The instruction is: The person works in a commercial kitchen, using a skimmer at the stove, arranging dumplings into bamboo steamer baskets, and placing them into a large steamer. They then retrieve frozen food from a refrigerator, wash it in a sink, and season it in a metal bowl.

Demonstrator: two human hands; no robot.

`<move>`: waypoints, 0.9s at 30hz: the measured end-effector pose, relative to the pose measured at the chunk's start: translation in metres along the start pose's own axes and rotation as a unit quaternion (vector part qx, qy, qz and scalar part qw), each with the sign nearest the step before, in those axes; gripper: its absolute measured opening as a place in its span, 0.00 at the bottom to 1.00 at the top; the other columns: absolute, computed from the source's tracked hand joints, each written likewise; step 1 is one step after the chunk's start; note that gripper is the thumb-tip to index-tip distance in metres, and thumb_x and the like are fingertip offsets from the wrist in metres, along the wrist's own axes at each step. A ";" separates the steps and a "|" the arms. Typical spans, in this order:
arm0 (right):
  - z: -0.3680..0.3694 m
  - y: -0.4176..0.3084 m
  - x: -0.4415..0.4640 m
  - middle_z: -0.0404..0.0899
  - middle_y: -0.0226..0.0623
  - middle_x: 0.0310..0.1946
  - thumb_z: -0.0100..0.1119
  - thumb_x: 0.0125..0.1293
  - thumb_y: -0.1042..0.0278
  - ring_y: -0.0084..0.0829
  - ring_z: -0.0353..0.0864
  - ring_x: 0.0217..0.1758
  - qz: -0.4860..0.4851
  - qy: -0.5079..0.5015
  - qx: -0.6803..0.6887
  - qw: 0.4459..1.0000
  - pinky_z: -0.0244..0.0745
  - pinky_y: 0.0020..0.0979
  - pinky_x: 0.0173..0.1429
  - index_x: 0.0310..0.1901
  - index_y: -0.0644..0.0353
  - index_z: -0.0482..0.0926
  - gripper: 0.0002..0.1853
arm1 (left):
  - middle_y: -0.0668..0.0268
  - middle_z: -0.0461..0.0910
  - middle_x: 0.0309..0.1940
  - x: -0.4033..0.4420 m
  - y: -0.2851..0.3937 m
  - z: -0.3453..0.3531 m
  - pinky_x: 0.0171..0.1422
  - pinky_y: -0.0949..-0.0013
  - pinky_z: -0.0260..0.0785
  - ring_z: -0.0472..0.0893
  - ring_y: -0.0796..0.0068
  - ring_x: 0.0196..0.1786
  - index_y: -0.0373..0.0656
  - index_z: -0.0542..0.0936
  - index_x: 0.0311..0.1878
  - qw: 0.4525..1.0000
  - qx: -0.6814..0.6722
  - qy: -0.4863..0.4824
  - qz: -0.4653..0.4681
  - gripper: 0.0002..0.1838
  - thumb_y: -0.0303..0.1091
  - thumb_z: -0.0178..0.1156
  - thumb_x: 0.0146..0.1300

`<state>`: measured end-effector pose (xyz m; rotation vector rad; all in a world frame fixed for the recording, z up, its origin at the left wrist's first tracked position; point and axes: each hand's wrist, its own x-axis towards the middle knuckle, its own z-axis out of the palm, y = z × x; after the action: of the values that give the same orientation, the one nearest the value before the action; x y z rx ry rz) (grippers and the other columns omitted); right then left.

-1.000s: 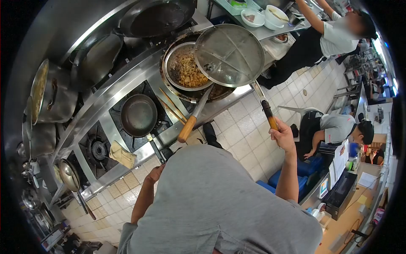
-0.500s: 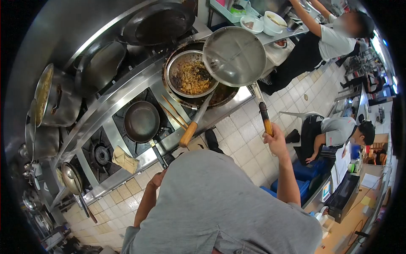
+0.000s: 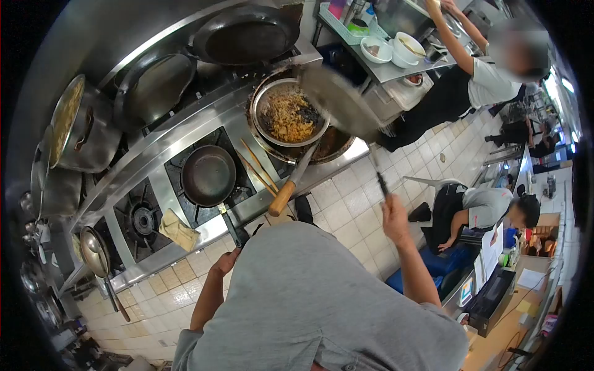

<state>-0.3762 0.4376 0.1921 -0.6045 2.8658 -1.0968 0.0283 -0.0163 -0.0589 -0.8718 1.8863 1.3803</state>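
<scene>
In my right hand (image 3: 394, 217) is the handle of a large round mesh strainer (image 3: 337, 102), blurred and tilted above the right part of the stove. Beneath its left edge, a round metal strainer (image 3: 257, 111) with a wooden handle (image 3: 283, 198) rests over a wide dark pot (image 3: 337, 145). Browned, partly blackened food bits (image 3: 291, 117) lie in it. My left hand (image 3: 228, 261) closes on the handle end of a small dark frying pan (image 3: 208, 176), which sits on a burner. Wooden chopsticks (image 3: 257, 167) lie between the frying pan and the pot.
A folded cloth (image 3: 178, 230) lies beside a bare burner (image 3: 143, 219). Large woks (image 3: 244, 36) and a steel stockpot (image 3: 93, 133) line the back. One co-worker (image 3: 489, 80) stands at a counter at upper right; another person (image 3: 479, 213) sits at right.
My right hand has turned the strainer from facing flat to a slant and lowered it slightly. The view has shifted a little. My left hand stays at the frying pan handle.
</scene>
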 end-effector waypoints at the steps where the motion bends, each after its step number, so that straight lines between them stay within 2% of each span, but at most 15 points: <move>1: 0.004 0.006 -0.004 0.80 0.55 0.36 0.62 0.73 0.69 0.53 0.82 0.38 0.036 -0.051 -0.016 0.998 0.76 0.43 0.43 0.60 0.61 0.75 0.17 | 0.40 0.81 0.60 0.007 -0.010 0.005 0.73 0.59 0.65 0.78 0.49 0.68 0.25 0.81 0.60 1.000 -0.002 0.009 0.007 0.55 0.79 0.45 0.66; 2: 0.006 0.001 -0.004 0.80 0.55 0.36 0.62 0.73 0.69 0.53 0.82 0.38 0.031 -0.054 -0.019 0.998 0.76 0.43 0.43 0.60 0.61 0.75 0.17 | 0.40 0.81 0.60 0.002 0.001 0.007 0.73 0.59 0.65 0.78 0.49 0.68 0.25 0.81 0.60 1.000 -0.009 0.011 0.008 0.55 0.79 0.45 0.66; 4: 0.015 -0.011 -0.002 0.80 0.56 0.36 0.62 0.73 0.69 0.54 0.83 0.39 0.065 -0.038 0.011 0.997 0.77 0.43 0.45 0.60 0.61 0.75 0.17 | 0.38 0.80 0.61 -0.021 0.038 -0.001 0.73 0.59 0.65 0.77 0.48 0.68 0.23 0.80 0.60 0.996 -0.067 -0.006 -0.057 0.55 0.78 0.45 0.67; 7: 0.025 -0.007 0.002 0.81 0.56 0.37 0.61 0.73 0.70 0.53 0.83 0.40 0.073 -0.032 0.024 0.997 0.77 0.41 0.46 0.61 0.62 0.74 0.18 | 0.38 0.80 0.60 -0.016 0.034 0.001 0.73 0.59 0.65 0.77 0.48 0.68 0.22 0.80 0.59 0.993 -0.085 0.007 -0.077 0.55 0.78 0.44 0.67; 13: 0.016 -0.011 0.015 0.82 0.54 0.37 0.60 0.74 0.69 0.51 0.84 0.39 0.013 0.008 0.016 1.000 0.78 0.40 0.46 0.61 0.64 0.74 0.18 | 0.37 0.81 0.59 -0.017 0.026 0.001 0.73 0.59 0.66 0.78 0.48 0.67 0.22 0.80 0.59 1.000 -0.026 0.011 -0.010 0.55 0.78 0.44 0.67; 16: 0.007 -0.017 0.028 0.81 0.52 0.36 0.60 0.74 0.69 0.50 0.83 0.38 -0.023 0.046 0.009 0.999 0.78 0.39 0.45 0.62 0.65 0.73 0.18 | 0.38 0.81 0.59 -0.012 0.020 0.002 0.72 0.60 0.66 0.78 0.48 0.66 0.22 0.81 0.58 0.998 -0.056 0.005 -0.023 0.55 0.78 0.44 0.67; 19: 0.001 -0.019 0.039 0.80 0.51 0.34 0.59 0.74 0.69 0.49 0.82 0.37 -0.013 0.052 0.024 0.998 0.77 0.38 0.44 0.62 0.66 0.73 0.18 | 0.39 0.81 0.59 -0.015 0.029 0.002 0.73 0.60 0.66 0.78 0.49 0.66 0.23 0.81 0.58 0.996 -0.071 0.019 -0.059 0.54 0.78 0.44 0.67; 22: 0.003 -0.010 0.041 0.81 0.53 0.34 0.60 0.74 0.69 0.56 0.82 0.38 -0.011 0.044 -0.016 0.999 0.77 0.43 0.43 0.60 0.63 0.74 0.17 | 0.39 0.81 0.59 -0.012 0.025 0.004 0.73 0.59 0.66 0.78 0.49 0.67 0.25 0.81 0.59 0.993 -0.084 0.028 -0.080 0.55 0.79 0.44 0.66; 24: 0.005 0.005 0.043 0.81 0.53 0.35 0.60 0.73 0.69 0.58 0.82 0.39 -0.016 0.032 -0.051 0.998 0.77 0.44 0.43 0.59 0.62 0.74 0.16 | 0.39 0.82 0.59 0.010 -0.007 0.012 0.72 0.59 0.66 0.78 0.48 0.66 0.25 0.82 0.59 0.992 -0.096 0.025 -0.073 0.55 0.80 0.44 0.66; 26: 0.009 0.019 0.047 0.77 0.50 0.32 0.60 0.74 0.69 0.45 0.79 0.32 -0.059 0.038 -0.041 0.997 0.74 0.41 0.39 0.57 0.61 0.74 0.14 | 0.39 0.82 0.59 0.014 -0.011 0.012 0.72 0.59 0.66 0.79 0.48 0.66 0.26 0.82 0.59 0.991 -0.111 0.026 -0.067 0.55 0.80 0.44 0.66; 27: 0.008 0.015 0.050 0.77 0.50 0.32 0.60 0.74 0.69 0.45 0.79 0.32 -0.062 0.037 -0.039 0.997 0.74 0.41 0.39 0.57 0.61 0.74 0.14 | 0.39 0.82 0.58 0.003 0.002 0.010 0.72 0.59 0.66 0.79 0.47 0.67 0.26 0.82 0.59 0.994 -0.091 0.024 -0.052 0.55 0.80 0.43 0.65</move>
<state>-0.4266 0.4249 0.1822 -0.7714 2.9824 -1.0464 0.0262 -0.0072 -0.0631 -1.0864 1.7441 1.4960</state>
